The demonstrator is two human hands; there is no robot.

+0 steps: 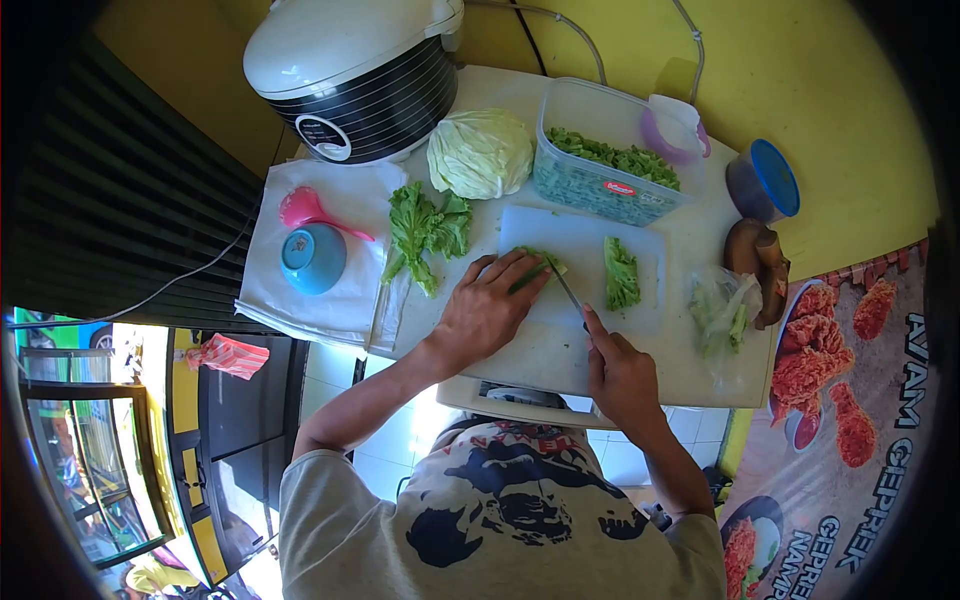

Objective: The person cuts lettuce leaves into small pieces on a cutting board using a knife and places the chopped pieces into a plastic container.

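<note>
My left hand (488,305) presses down on a piece of green lettuce (541,258) on the white cutting board (585,228), its fingers closed over it. In my right hand (622,378) is a knife (567,290), whose blade meets the lettuce right beside my left fingertips. A cut portion of lettuce (621,273) lies apart on the board's right half. Loose lettuce leaves (428,230) rest on the table left of the board. Behind the board stands a clear plastic container (612,185) holding chopped greens.
A cabbage (480,153) and a rice cooker (355,85) stand at the back. On the left are a blue bowl (312,259) and a pink ladle (310,211). To the right lie a plastic bag with greens (722,315), a blue-lidded tub (763,182) and a brown mortar-like object (757,260).
</note>
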